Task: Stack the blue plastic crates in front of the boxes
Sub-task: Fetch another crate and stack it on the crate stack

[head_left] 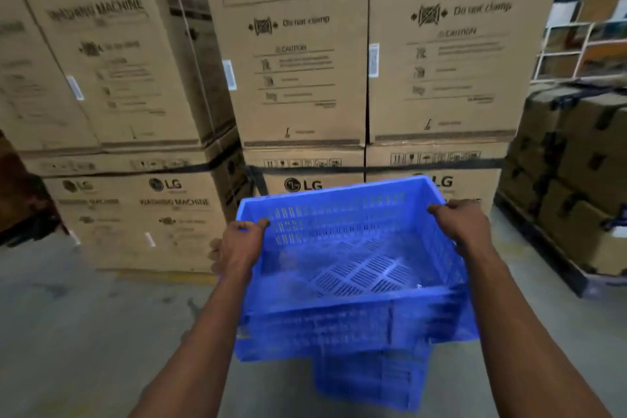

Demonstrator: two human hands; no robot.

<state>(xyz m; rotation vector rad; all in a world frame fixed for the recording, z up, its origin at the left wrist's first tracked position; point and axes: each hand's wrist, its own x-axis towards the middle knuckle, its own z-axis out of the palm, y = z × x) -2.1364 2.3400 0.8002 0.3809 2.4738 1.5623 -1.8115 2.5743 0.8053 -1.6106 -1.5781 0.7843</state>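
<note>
A wall of cardboard boxes printed "WASHING MACHINE" is seen dead ahead, stacked two high and bound by a dark strap across the lower row. More such boxes are angled off to the left. On the right, a pallet of darker strapped cartons is parked close by, with a narrow strip of grey concrete floor left between it and the wall. Behind those cartons a white-framed rack is glimpsed, blurred.

Front and centre, a blue plastic crate is held up in the air, open top to the camera, its slotted bottom and perforated walls in plain sight. It is gripped by both side rims: the left hand is curled over the left rim, thumb inside, and the right hand is clamped on the right rim the same way. Directly beneath it, a second blue crate is partly seen, lower down; whether the two are touching cannot be told through the motion blur. Both crates sit just in front of the lower boxes.
</note>
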